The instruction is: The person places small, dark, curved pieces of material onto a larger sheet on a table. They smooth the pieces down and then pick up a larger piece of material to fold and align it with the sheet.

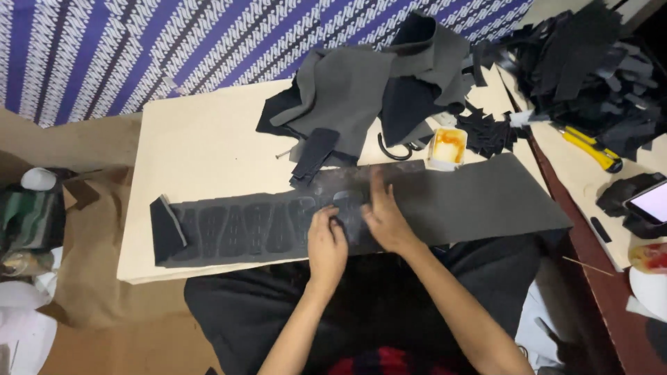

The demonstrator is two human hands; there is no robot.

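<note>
dark sheet point(472, 201), long axis left-right

The long dark sheet point(445, 201) under both hands looks like matt, slightly grainy leather or foam-backed cloth, dusted pale where the fingers point(375, 191) press it. The tabletop point(201, 139) is a smooth, unvarnished pale board, and the folded grey pieces point(347, 90) look soft and felt-like. The utility knife point(587, 147) shows glossy yellow plastic, and the striped backdrop point(139, 48) is probably printed cloth.

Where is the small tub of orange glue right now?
The small tub sits on the board, just above the long dark sheet, right of the scissors.
</note>
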